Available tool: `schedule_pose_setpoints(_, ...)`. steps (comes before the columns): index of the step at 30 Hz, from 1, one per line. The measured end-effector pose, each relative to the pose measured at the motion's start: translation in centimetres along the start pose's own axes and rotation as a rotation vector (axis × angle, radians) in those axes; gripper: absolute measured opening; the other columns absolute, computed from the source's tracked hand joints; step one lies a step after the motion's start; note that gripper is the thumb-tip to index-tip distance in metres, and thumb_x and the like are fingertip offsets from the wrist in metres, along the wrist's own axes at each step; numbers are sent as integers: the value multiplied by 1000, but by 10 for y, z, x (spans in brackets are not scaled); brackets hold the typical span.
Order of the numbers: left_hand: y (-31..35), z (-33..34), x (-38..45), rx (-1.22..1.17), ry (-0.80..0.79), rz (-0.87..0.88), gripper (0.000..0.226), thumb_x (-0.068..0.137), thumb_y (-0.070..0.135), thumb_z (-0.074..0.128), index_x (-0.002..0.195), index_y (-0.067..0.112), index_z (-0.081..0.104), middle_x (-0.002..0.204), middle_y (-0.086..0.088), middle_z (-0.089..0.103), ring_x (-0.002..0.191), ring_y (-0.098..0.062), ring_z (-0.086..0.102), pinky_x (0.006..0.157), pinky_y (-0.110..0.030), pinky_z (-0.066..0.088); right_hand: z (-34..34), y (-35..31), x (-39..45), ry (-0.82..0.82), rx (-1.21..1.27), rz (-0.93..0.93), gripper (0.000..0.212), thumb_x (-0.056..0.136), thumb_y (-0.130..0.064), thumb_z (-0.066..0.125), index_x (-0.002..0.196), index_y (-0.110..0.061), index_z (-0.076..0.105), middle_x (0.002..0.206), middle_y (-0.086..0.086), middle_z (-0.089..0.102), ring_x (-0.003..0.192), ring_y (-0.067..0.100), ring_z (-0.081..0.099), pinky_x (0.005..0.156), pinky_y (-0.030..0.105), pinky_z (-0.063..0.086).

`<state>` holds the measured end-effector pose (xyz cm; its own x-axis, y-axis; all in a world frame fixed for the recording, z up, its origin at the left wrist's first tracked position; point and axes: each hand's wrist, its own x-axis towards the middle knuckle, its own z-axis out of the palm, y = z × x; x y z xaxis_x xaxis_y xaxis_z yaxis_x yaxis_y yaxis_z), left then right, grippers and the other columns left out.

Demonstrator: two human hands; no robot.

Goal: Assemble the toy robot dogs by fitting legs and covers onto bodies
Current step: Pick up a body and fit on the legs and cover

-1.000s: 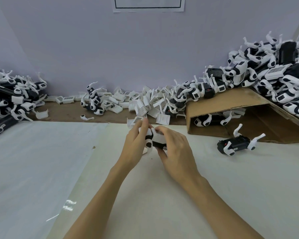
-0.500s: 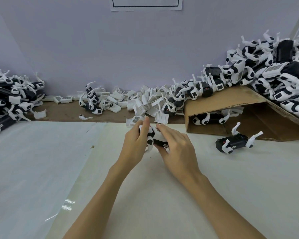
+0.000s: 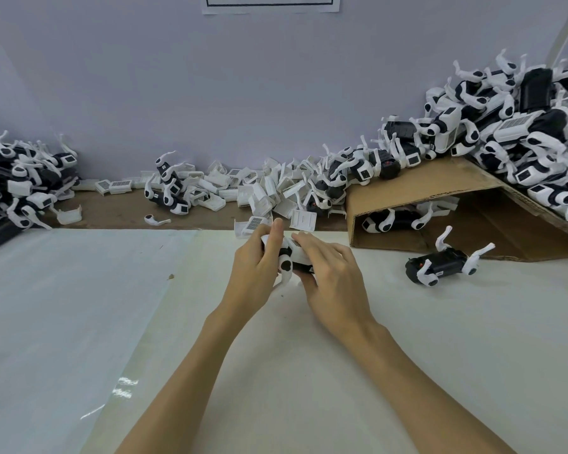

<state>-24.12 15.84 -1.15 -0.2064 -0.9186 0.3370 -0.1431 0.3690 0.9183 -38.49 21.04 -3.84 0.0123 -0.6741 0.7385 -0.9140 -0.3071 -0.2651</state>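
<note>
Still both hands (image 3: 295,273) around toy dog (image 3: 291,257).

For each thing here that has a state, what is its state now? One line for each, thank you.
Left hand: grips the held toy dog's end.
Right hand: grip curled over the held toy dog's white cover.
Held toy dog: held between both hands above the table, one leg hanging down.
Lone toy dog: lying on the table, legs up, no white cover.
Cardboard box: tipped on its side, open towards the camera.
</note>
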Motion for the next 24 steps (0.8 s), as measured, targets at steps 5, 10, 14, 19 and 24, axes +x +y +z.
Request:
schedule_pose_setpoints(5, 0, 0, -1, 3, -5, 21, 46, 106, 60, 43, 88, 22, 61, 65, 18, 62, 62, -1, 56, 60, -13, 41, -1, -5, -2, -57, 45, -16, 68, 87, -8, 76, 150, -14, 52, 150, 0, 57, 141, 16, 50, 115, 33, 41)
schedule_pose_setpoints(10, -2, 3, -3, 41, -15, 14, 47, 107, 64, 43, 94, 23, 64, 74, 11, 68, 69, -3, 61, 65, -19, 45, 0, -5, -1, 11, 42, -34, 68, 83, 4, 76, 147, -8, 56, 145, 4, 63, 134, 20, 58, 112, 35, 45)
schedule_pose_setpoints(14, -2, -4, -1, 208, -48, -41, 64, 93, 87, 29, 94, 31, 60, 73, 8, 70, 70, -9, 65, 70, -36, 49, -4, -8, 0, -31, 46, -20, 66, 86, 1, 77, 148, -9, 56, 145, 3, 62, 136, 20, 56, 115, 37, 43)
schedule_pose_setpoints(19, 3, -19, 4, -12, -215, -133, 40, 91, 62, 57, 109, 29, 70, 108, -12, 72, 104, -31, 68, 88, -39, 55, -27, -2, 6, -275, 559, 212, 53, 95, -27, 63, 147, -32, 54, 140, -18, 59, 135, 3, 49, 109, 31, 44)
schedule_pose_setpoints(24, 6, -38, 4, -11, -450, -53, 39, 92, 44, 60, 130, 34, 67, 122, 20, 68, 123, 1, 60, 99, -25, 45, -54, 19, 13, -591, 753, 328, 44, 107, -39, 58, 146, -51, 45, 108, -6, 75, 112, 11, 68, 96, 24, 51)
